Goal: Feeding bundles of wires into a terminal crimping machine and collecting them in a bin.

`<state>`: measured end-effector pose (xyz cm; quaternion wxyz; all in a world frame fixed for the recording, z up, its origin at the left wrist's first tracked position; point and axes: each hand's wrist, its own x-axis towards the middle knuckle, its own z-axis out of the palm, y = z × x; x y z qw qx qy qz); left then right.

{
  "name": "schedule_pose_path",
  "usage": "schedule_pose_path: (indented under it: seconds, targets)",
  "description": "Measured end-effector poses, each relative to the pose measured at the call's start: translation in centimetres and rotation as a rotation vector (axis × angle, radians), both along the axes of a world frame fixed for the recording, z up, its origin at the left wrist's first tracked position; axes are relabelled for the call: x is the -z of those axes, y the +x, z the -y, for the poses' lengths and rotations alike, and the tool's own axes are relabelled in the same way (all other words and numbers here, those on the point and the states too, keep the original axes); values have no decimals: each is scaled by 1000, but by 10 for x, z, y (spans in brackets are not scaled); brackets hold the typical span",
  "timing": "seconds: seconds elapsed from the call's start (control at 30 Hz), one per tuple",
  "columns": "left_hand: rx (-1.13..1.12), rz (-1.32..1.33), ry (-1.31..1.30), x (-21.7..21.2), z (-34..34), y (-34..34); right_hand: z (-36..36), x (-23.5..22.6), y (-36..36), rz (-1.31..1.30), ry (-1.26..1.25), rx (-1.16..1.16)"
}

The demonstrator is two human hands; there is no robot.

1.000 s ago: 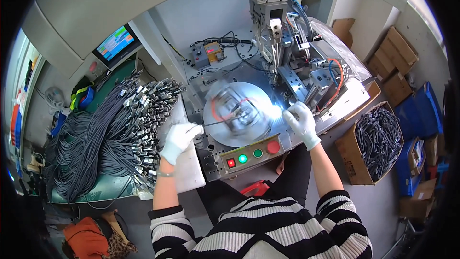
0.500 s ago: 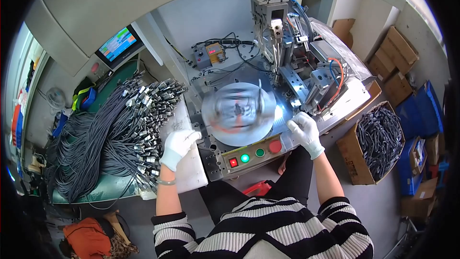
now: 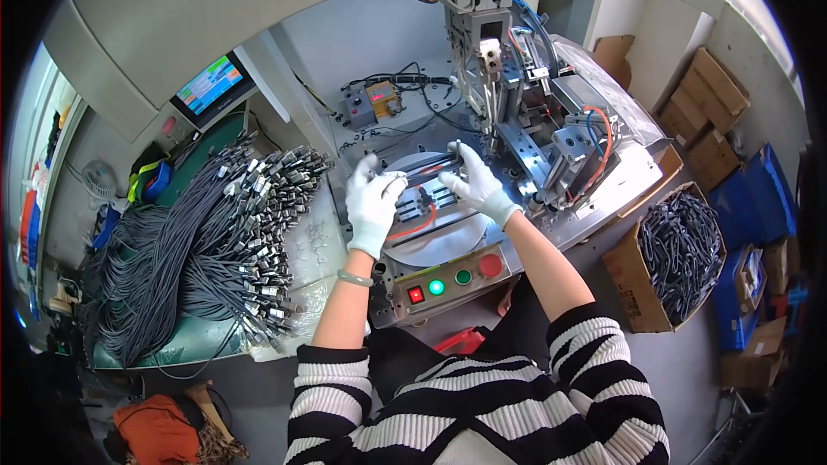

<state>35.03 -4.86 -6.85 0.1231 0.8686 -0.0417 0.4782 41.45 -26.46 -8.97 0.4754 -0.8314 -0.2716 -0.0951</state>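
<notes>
At the round silver metal turntable (image 3: 439, 245), the white-gloved left hand (image 3: 370, 207) is over its left side, thumb and fingertips close together; whether they pinch anything cannot be told. The white-gloved right hand (image 3: 480, 187) is over its right side, thumb and forefinger spread. One piece appears to be in work, its stage unclear; left of the turntable lies a heap of grey cables with silver metal connectors (image 3: 172, 250), and right of it dark slender parts (image 3: 680, 258) fill a brown cardboard box (image 3: 633, 297), whether finished or waiting unclear. The slim dark cable-like piece (image 3: 433, 167) lies between both hands' fingertips, over the turntable's far half.
</notes>
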Motion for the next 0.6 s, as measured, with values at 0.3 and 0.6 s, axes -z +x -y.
schedule_pose_path:
  seconds: [0.3, 0.6]
  targets:
    - [314, -339, -754, 6, -2, -18, -20, 5, 8, -143, 158, -36]
    - [198, -285, -523, 11, 0, -12, -15, 13, 17, -242, 143, 37]
